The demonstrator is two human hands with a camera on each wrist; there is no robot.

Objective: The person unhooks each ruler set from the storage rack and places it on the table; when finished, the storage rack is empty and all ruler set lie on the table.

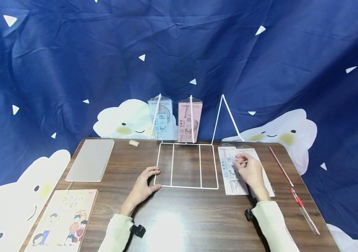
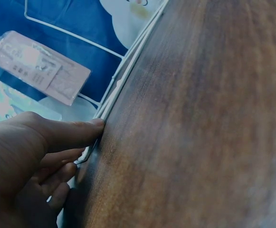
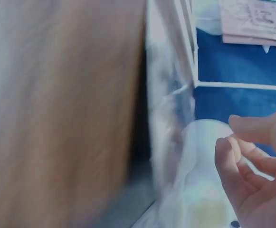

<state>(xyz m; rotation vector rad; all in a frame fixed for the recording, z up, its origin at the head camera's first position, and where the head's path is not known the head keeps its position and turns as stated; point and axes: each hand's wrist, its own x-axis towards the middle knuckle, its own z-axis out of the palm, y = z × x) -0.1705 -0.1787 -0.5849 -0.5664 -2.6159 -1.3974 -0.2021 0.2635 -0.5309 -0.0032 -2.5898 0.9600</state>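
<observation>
From where I stand, the white wire rack sits toward the back of the table, its uprights close to the rear edge, wood showing through the three bays of its base. A broad stretch of wood runs from its front bar to the near side, while the two pale packs lie just beside its right bar. Of the hands, the left hand is loosely spread at the rack's front left corner, thumb and fingertips touching the wire; the right hand is over the packs, thumb and fingers bent with a gap between them and nothing visible in its hold. On the left prong hangs a blue pack, a protractor showing in its clear sleeve; on the middle one, a pink pack. The right prong juts above the pale pair. The pink label reads 好帮手 and "20", and "20" shows on the blue and a pale one too. Near the left edge lie a grey notebook and an illustrated book, its Chinese title too faint for me to read fully; a red pen lies along the right edge.
</observation>
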